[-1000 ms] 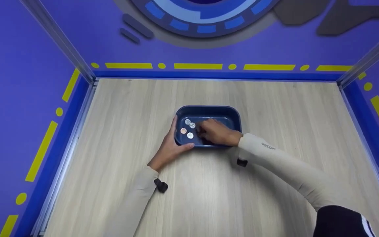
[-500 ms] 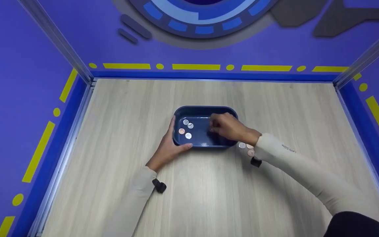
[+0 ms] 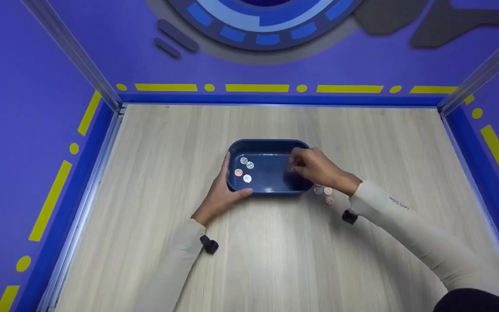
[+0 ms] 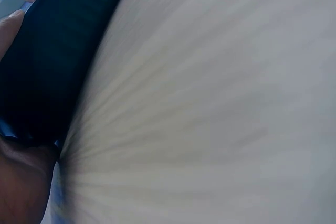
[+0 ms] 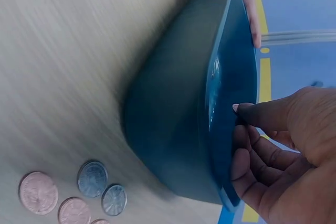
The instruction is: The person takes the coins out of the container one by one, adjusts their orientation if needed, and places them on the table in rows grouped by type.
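A dark blue rectangular tray [image 3: 268, 173] stands on the table. My left hand [image 3: 223, 190] grips its left end, thumb over the near rim and fingers along the left wall. Inside lie several coins near that end: silver ones, such as a silver coin [image 3: 247, 178], and a copper coin [image 3: 238, 172]. My right hand [image 3: 316, 167] hovers over the tray's right end, fingers curled and thumb near the fingertips. Whether a coin is between them is hidden. In the right wrist view a copper coin [image 5: 38, 192] and a silver coin [image 5: 93, 178] lie outside the tray among several coins.
The wooden table [image 3: 249, 251] extends around the tray. Blue panels with yellow marks, including the back wall [image 3: 258, 71], enclose it on the back, left and right. Metal edging [image 3: 74, 242] runs along the left side.
My right hand has moved right from beside the coins inside the tray to its right end, uncovering coins on the table. My left hand keeps its grip; the coins in view inside the tray stay put.
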### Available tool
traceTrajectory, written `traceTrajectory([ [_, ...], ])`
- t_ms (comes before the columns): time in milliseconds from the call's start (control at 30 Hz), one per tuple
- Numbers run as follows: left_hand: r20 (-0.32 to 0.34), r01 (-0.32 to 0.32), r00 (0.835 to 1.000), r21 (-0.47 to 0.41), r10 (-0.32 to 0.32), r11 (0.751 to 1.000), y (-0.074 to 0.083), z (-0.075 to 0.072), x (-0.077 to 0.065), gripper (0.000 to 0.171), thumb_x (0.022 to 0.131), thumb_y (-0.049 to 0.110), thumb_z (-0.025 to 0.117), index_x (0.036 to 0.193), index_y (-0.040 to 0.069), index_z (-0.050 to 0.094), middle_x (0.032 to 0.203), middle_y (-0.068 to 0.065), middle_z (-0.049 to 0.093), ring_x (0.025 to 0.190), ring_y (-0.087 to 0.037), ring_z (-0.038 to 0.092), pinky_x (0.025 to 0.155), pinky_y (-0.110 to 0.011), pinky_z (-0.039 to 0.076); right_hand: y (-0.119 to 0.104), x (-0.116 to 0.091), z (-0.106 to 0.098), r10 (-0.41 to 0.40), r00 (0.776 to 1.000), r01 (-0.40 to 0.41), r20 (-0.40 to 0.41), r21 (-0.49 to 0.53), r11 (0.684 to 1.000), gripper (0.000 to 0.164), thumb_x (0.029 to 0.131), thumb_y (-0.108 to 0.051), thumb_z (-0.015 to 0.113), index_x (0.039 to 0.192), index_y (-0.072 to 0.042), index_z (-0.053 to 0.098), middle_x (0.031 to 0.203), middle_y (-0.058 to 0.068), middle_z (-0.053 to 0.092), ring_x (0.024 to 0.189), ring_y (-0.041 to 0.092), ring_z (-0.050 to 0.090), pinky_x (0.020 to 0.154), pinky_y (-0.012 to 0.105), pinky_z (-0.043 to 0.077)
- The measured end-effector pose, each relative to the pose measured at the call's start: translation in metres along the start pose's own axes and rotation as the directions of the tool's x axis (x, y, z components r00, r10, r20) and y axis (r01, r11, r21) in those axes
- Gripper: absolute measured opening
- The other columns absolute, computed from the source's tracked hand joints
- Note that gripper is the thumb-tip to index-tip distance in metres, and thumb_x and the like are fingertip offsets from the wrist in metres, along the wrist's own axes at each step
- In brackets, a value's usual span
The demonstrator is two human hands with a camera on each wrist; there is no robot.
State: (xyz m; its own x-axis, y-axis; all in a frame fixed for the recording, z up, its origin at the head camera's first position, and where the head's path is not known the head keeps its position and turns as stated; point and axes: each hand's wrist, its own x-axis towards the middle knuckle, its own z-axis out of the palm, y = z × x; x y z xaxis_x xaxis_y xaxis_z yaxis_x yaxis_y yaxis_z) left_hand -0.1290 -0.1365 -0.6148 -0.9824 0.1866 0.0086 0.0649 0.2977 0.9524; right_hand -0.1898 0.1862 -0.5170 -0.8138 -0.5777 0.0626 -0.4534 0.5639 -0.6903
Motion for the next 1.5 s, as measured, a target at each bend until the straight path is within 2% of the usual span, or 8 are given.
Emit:
traceTrajectory([
  [133,-0.001,-0.001,1.000,-0.008,0.001,1.000,0.000,0.000,0.000,0.134,0.084,0.034,0.098,0.179,0.038,0.003,0.181,-0.013,0.025,0.164,-0.030,0.030,0.133,-0.054,0.023,0.003,-0.007,-0.004,0.006,1.000,-0.006,-0.012,0.005,1.000,0.008,0.099,0.003,0.078,0.101,0.000,0.071,0.092,0.008,0.081,0.084,0.019,0.077,0.074,0.033,0.059],
  [367,0.012,0.008,1.000,0.009,-0.008,1.000,0.002,-0.001,0.000,0.132,0.085,0.037,0.096,0.178,0.039,0.002,0.182,-0.010,0.023,0.163,-0.029,0.030,0.132,-0.053,0.025,0.009,-0.021,-0.012,0.059,0.996,-0.058,-0.060,0.012,0.998,0.010,0.097,0.000,0.082,0.098,-0.002,0.072,0.085,0.005,0.077,0.075,0.015,0.068,0.068,0.023,0.050],
  [800,0.015,-0.003,1.000,0.014,0.003,1.000,0.002,-0.002,0.001,0.132,0.085,0.035,0.096,0.179,0.031,0.003,0.182,-0.012,0.021,0.164,-0.032,0.028,0.133,-0.054,0.024,0.025,-0.045,-0.021,0.178,0.978,-0.168,-0.108,0.093,0.981,0.008,0.100,-0.005,0.082,0.100,-0.003,0.074,0.085,0.005,0.076,0.074,0.017,0.069,0.065,0.022,0.054],
  [1033,0.011,0.000,1.000,0.004,0.000,1.000,0.002,-0.001,0.000,0.132,0.085,0.031,0.096,0.179,0.034,0.003,0.182,-0.011,0.021,0.164,-0.030,0.028,0.133,-0.053,0.023,0.036,-0.057,-0.025,0.194,0.969,-0.185,-0.155,0.070,0.980,0.007,0.098,-0.001,0.081,0.099,-0.002,0.074,0.087,0.007,0.076,0.078,0.017,0.069,0.068,0.019,0.050],
  [1300,0.011,-0.002,1.000,-0.008,0.002,1.000,0.001,-0.001,0.000,0.133,0.085,0.035,0.097,0.179,0.036,0.003,0.182,-0.010,0.023,0.164,-0.028,0.029,0.133,-0.052,0.023,0.058,-0.065,-0.024,0.242,0.951,-0.230,-0.190,0.082,0.970,0.007,0.097,0.002,0.081,0.098,0.001,0.074,0.088,0.011,0.075,0.080,0.018,0.067,0.070,0.016,0.049],
  [1500,0.015,0.002,1.000,-0.013,-0.002,1.000,0.002,-0.001,0.000,0.133,0.085,0.036,0.097,0.179,0.033,0.003,0.182,-0.012,0.022,0.164,-0.031,0.029,0.133,-0.055,0.024,0.077,-0.071,-0.020,0.303,0.935,-0.283,-0.183,0.129,0.950,0.007,0.097,0.002,0.081,0.099,0.003,0.074,0.089,0.014,0.076,0.079,0.016,0.067,0.069,0.016,0.049],
])
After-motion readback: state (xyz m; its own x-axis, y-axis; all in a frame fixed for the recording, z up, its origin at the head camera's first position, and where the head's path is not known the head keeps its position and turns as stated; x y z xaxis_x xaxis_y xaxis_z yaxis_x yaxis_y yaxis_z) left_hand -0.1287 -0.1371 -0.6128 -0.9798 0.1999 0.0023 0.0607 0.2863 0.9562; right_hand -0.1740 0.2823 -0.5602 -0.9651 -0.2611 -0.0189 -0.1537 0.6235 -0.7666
